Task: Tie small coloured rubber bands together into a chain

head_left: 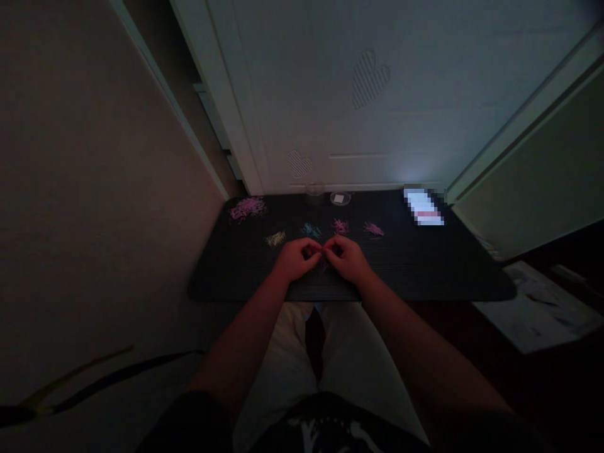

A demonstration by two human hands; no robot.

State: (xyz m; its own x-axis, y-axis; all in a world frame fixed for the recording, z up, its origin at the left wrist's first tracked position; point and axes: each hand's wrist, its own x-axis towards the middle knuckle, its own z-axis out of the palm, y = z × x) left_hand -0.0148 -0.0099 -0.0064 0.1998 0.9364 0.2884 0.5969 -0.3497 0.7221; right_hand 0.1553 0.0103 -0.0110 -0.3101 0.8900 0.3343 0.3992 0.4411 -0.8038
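Note:
Over the near middle of a dark table (415, 270), my left hand (295, 259) and my right hand (348, 257) meet at the fingertips. Both are pinched closed on something too small and dark to make out. A few pink-purple bits (324, 267) lie just below the fingertips. Beyond the hands are small piles of thin pieces: a yellowish pile (275, 238), a blue pile (311, 230), a pink pile (340, 226) and a purple-pink pile (374, 229). A larger mixed pink-purple pile (248, 208) sits at the far left.
At the table's back edge stand a clear round container (314, 189) and a round clear lid (340, 199) with a white square. A lit, blurred-out screen (423, 207) lies at the back right. A white panel with hearts (330, 94) rises behind the table.

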